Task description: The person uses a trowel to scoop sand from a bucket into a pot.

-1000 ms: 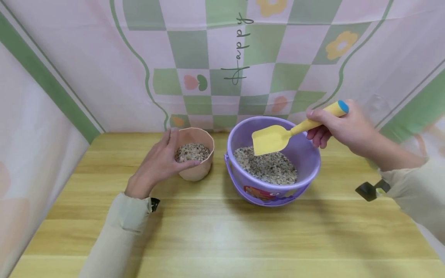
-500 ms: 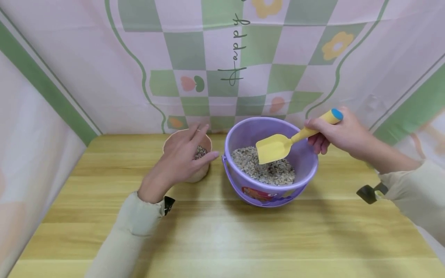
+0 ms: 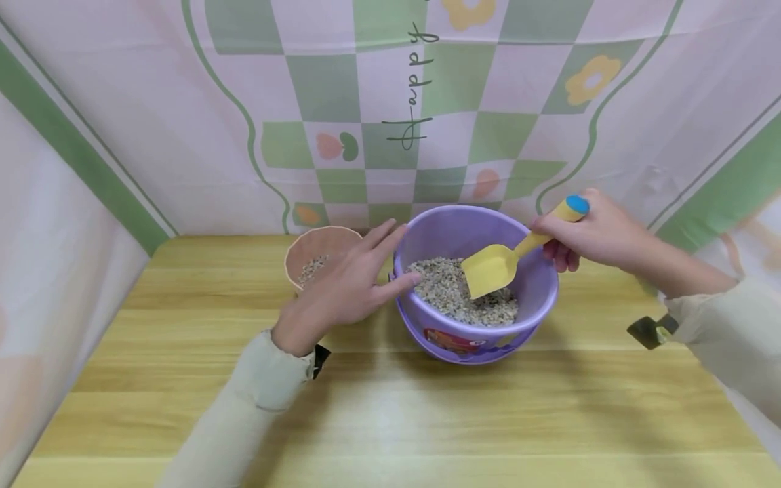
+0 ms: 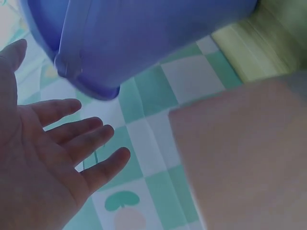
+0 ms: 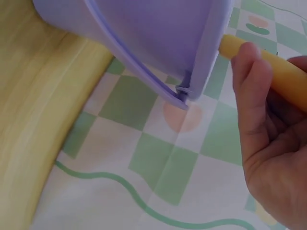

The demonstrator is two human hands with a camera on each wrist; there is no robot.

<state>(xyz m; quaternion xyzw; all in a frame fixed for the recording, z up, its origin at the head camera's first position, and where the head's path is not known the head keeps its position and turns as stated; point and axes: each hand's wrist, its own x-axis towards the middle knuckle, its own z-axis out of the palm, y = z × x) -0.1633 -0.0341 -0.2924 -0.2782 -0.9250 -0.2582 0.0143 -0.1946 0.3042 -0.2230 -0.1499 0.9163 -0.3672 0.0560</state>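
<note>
In the head view, my right hand (image 3: 601,227) grips the yellow handle of a toy shovel (image 3: 490,270). Its blade dips low inside a purple bucket (image 3: 454,227), close over gravel (image 3: 439,285) in the bottom. My left hand (image 3: 354,281) is held with fingers spread, fingertips right at the bucket's left rim. Below that hand stands a pinkish pot (image 3: 299,251), partly hidden, with gravel (image 3: 311,269) inside. The left wrist view shows the left palm (image 4: 43,163) holding nothing. In the right wrist view, curled fingers (image 5: 252,86) wrap the shovel handle (image 5: 288,79).
Both containers stand toward the back of a wooden table (image 3: 390,413). Close behind hangs a green-and-white checked cloth (image 3: 390,146). The bucket's purple carrying handle (image 5: 134,67) hangs down along its outside.
My left hand has let go of the pot and moved right to the bucket's rim. My right hand has lowered the shovel blade toward the gravel in the bucket.
</note>
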